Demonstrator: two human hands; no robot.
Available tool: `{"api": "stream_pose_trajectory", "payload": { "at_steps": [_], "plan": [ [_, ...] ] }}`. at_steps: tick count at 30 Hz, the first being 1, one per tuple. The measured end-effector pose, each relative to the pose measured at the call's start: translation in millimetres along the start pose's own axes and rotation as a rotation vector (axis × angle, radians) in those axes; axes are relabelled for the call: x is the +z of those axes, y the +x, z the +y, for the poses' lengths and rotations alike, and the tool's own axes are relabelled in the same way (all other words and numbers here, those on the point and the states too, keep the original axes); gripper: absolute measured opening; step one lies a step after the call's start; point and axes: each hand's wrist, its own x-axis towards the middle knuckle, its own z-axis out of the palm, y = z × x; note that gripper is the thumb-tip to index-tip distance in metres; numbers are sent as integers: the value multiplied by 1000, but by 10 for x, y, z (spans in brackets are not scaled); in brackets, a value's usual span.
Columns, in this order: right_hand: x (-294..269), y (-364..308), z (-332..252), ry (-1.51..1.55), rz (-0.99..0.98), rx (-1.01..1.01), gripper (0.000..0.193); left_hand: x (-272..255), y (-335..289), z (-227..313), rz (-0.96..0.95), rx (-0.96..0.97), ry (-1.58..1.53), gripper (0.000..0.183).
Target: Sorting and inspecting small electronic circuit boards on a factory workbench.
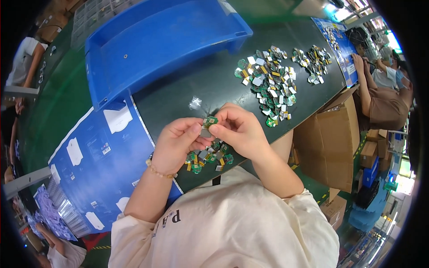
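Note:
Between my two hands, above the dark table, is a small green circuit board [210, 120] with a silver-grey block attached below it. My left hand [181, 136] pinches its left side with thumb and fingers. The thumb and index finger of my right hand [239, 131] grip its right side. Under my hands lies a small pile of similar circuit boards [208, 157], partly covered by my fingers. Further right spreads a larger heap of the same boards [272, 82], green with white and gold-coloured parts.
A big blue plastic bin [165, 44] stands at the back left. Printed blue sheets [105, 156] cover the table's left side. A scrap of clear plastic [195, 103] lies beyond my hands. Another board heap [312, 63] sits far right, near a cardboard box [326, 145] and a co-worker [384, 102].

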Motion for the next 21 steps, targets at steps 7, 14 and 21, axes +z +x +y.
{"api": "stream_pose_trajectory", "payload": {
  "at_steps": [7,14,21],
  "plan": [
    [3,0,16,-68,39,-16,9,62,15,-36,14,33,-52,25],
    [21,-12,14,-83,67,-44,9,53,9,-66,25,34,-77,25],
    [55,-16,48,-125,113,-79,12,45,13,-95,21,45,-122,25]
  ]
}}
